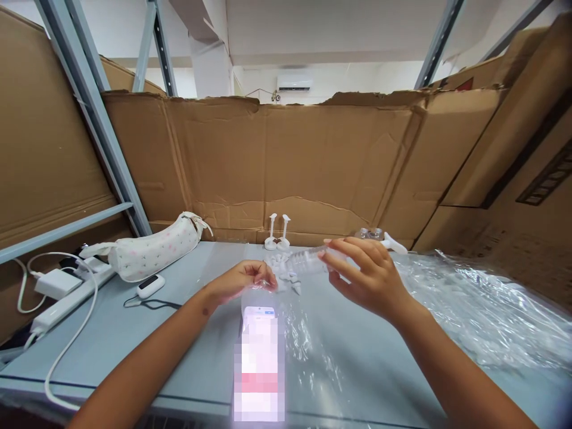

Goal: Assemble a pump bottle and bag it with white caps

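Flattened cardboard walls [290,167] close in the far side of a pale grey table [196,333], with steel racking posts [96,119] rising on my left. My right hand [370,277] holds a clear plastic bottle [308,261] lying nearly level above the table's middle, fingers wrapped round its base end and the neck pointing towards my left hand [243,280]. My left hand pinches the rim of a thin clear bag [286,322] between thumb and fingertips, closed tight on the film, just beside the bottle's neck. The bag trails back across the table towards me, over a phone [259,363] lying flat with its screen lit. More crinkled plastic sheeting [482,310] spreads over the table on my right. By my judgement the bottle wants a mouth held open for it, so I would do best to spread the film with my left fingers rather than pinch it flat, and to keep the bottle level and in line with the opening so it does not snag. Behind my hands stand two small white pump tops [277,232] and a few loose white parts [281,265]. Off to my left lie a flowered pouch [156,250], a small white device [151,285] and a power strip [67,301] with white cables.
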Tool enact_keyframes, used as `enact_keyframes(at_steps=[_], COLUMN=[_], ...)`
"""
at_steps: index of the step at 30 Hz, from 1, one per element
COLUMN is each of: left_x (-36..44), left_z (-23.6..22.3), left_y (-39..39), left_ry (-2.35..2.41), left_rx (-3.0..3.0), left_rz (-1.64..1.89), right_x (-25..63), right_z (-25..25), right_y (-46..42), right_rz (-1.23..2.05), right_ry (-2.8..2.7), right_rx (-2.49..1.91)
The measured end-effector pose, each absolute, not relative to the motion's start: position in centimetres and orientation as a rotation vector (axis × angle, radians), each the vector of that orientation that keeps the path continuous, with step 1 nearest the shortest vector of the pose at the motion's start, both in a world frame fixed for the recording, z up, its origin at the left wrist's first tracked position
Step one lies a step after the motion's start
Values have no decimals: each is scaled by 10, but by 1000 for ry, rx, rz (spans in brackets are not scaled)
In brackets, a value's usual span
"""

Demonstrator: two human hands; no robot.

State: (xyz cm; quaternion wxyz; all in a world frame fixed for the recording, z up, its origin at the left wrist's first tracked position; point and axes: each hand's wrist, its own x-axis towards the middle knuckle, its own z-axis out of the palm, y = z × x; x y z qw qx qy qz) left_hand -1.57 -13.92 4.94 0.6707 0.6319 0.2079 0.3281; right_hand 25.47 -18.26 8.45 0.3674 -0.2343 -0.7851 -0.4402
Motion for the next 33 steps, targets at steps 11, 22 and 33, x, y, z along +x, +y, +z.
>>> enact_keyframes(at_steps=[11, 22, 33], left_x=[-20, -9, 9], left_z=[47, 48, 51], left_y=[-148, -150, -173], left_ry=[536, 378, 487], left_rx=[1325, 1339, 1266], left_rz=[804, 735, 880], right_x=[240, 232, 208], right_z=[82, 96, 92], right_y=[-173, -173, -175], right_rz=[-1172, -958, -1131], right_ry=[-2182, -2373, -2180], right_rx=[-425, -368, -261])
